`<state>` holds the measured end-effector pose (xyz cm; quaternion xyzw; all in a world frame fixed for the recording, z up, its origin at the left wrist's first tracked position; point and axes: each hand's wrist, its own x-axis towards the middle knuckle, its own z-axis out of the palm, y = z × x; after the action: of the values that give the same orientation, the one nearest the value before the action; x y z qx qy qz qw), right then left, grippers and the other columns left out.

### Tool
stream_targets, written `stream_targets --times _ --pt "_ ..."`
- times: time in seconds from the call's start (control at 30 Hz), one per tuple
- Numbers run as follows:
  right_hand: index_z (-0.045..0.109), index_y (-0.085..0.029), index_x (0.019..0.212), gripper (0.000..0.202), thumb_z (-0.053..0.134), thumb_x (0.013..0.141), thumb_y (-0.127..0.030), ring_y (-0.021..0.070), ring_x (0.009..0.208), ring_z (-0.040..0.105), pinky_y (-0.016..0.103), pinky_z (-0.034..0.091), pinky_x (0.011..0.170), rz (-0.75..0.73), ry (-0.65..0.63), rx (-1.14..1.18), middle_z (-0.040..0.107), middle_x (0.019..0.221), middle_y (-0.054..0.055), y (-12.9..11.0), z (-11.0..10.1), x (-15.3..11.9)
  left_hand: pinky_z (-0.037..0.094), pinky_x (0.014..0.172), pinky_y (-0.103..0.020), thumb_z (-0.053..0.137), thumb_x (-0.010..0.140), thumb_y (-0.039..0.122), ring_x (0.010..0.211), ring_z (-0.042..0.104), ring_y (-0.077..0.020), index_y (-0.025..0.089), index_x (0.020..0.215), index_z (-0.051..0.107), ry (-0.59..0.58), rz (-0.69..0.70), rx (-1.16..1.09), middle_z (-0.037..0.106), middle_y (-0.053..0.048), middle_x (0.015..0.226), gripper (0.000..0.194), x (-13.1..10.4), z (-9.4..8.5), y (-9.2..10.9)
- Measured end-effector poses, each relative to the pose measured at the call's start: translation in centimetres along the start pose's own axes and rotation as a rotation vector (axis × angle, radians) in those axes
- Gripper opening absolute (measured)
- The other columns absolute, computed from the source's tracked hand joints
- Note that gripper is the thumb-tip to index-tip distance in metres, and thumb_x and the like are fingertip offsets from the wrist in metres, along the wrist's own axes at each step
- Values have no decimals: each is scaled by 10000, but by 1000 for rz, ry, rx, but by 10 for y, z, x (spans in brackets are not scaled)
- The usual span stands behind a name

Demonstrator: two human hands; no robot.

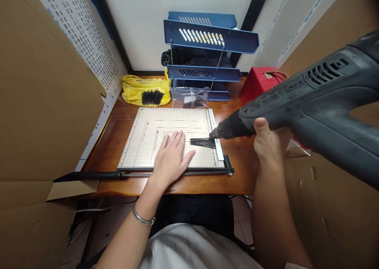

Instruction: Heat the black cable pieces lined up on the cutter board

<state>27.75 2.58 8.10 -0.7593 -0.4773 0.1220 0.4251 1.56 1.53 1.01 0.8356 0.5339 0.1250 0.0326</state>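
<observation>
My left hand [171, 154] lies flat on the gridded board of a paper cutter [139, 142], fingers stretched forward and thumb out to the side. Just right of its fingertips, a row of thin black strips [203, 142] fans over the board, their right ends at the cutter's metal edge rail [218, 146]. My right hand [268, 144] is wrapped round the barrel of a dark grey heat gun [296, 91], thumb on top, the other fingers hidden behind. The gun's nozzle points left and appears close to the strips' right ends; whether it touches them I cannot tell.
Behind the board are a yellow plastic bag [130, 89], a bundle of short black pieces [152, 97], a clear bag [189, 97] and a blue tiered tray rack [204, 73]. A red box [254, 81] stands right. Cardboard walls [44, 95] flank the wooden table [112, 150].
</observation>
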Motion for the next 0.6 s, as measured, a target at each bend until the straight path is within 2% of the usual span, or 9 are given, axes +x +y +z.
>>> stream_targets --times 0.1,0.23,0.4,0.6 --pt "622 -217 1332 746 447 893 -793 292 1425 495 435 344 1261 -148 117 57 614 1386 138 -3 2 1 252 1298 -524 362 1080 536 1569 299 -298 48 1567 394 0 -7 0 363 -149 1658 691 0 0 1" --pt "624 -253 1338 652 511 913 -734 233 1453 470 407 253 1313 -269 94 144 618 1391 80 -3 -4 -3 267 1293 -521 366 1079 531 1570 295 -298 55 1569 397 -6 -13 0 355 -145 1662 684 0 1 2" --pt "650 -256 1298 643 595 864 -727 254 1415 505 474 255 1310 -331 141 267 646 1351 55 3 -2 -1 259 1298 -527 372 1077 531 1576 281 -296 68 1580 387 -13 -19 -21 344 -143 1669 684 0 2 2" --pt "681 -222 1259 678 635 822 -738 285 1377 536 511 320 1274 -294 184 262 661 1331 83 -2 7 3 271 1290 -548 365 1080 530 1575 282 -307 88 1591 376 -11 -10 -8 334 -114 1675 676 0 1 3"
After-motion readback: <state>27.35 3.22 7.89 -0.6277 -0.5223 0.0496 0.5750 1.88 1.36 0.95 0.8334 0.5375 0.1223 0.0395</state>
